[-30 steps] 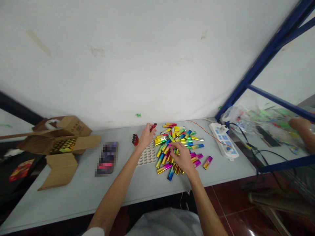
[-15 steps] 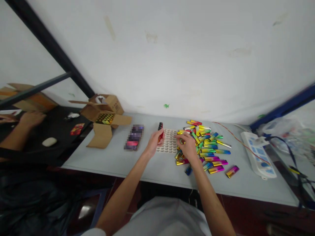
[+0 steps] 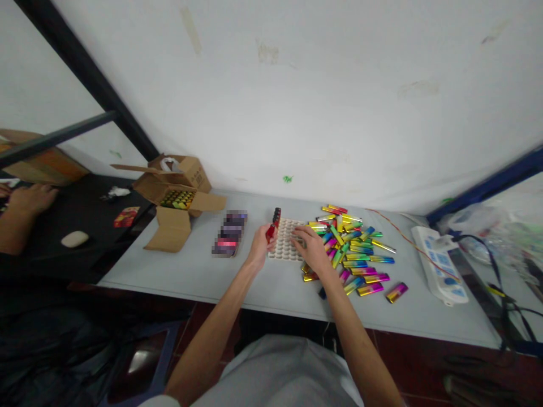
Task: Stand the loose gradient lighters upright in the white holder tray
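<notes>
My left hand (image 3: 259, 247) is closed on a red lighter (image 3: 270, 232) at the left edge of a white tray (image 3: 285, 249) with rows of holes. Several dark red lighters with black tops (image 3: 277, 216) stand in the tray's far left column, just beyond that hand. Over the tray's right side hovers my right hand (image 3: 310, 247), thumb and fingers apart, with nothing visible in it. To its right lies a loose heap of shiny metallic lighter cases (image 3: 356, 249) in yellow, green, blue, pink and red. My right hand hides part of the tray and the heap's near left side.
An open cardboard box (image 3: 172, 217) holding yellow-green lighters stands at the left, beside a blurred-out phone (image 3: 230, 233). A white power strip (image 3: 441, 265) with cables lies at the right. Another person's hand (image 3: 34, 198) rests on the black table at far left.
My right hand has moved left from the heap's edge to above the tray, its fingers spreading. My left hand has shifted slightly and still holds the red lighter. The view has turned a little.
</notes>
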Demonstrator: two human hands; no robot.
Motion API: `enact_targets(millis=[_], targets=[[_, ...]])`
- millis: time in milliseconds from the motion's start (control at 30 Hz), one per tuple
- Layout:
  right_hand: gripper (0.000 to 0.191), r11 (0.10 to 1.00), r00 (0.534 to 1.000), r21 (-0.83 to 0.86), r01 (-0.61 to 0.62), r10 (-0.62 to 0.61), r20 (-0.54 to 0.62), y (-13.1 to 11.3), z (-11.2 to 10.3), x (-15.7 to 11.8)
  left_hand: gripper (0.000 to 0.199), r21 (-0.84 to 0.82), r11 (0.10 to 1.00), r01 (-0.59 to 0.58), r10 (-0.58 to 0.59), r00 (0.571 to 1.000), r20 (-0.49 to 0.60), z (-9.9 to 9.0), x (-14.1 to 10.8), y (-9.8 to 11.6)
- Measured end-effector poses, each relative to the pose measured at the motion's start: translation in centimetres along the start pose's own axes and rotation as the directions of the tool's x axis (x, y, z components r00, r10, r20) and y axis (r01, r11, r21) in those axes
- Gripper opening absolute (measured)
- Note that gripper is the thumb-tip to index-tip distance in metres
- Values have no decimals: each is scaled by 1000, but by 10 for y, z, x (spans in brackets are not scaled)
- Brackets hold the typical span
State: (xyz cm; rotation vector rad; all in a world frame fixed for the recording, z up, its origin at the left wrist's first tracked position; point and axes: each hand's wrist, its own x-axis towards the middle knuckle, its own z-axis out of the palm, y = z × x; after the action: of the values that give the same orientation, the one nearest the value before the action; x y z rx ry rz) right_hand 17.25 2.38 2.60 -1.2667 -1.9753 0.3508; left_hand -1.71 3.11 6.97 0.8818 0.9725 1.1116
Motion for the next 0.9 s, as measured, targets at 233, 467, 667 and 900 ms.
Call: enact_targets(millis=[233,467,667,900], targets=[[22,1000,1000,-17,14,-14,23,-1,3,-3,46,78,997,-19,23,998,-52,-8,-1,-6],[33,995,997,-99,30,-23,76,-2,6,-9,41,269,918,-292,311,950,-31,-27,9,-9],[35,991,994,-134,21,-7,109,-5,5,-10,37,569,710,-414,481,876,36,-43,21,-2],[35,992,993,-125,10,5,118,-4,6,-8,38,649,583,-489,444,861,249,-52,29,11]])
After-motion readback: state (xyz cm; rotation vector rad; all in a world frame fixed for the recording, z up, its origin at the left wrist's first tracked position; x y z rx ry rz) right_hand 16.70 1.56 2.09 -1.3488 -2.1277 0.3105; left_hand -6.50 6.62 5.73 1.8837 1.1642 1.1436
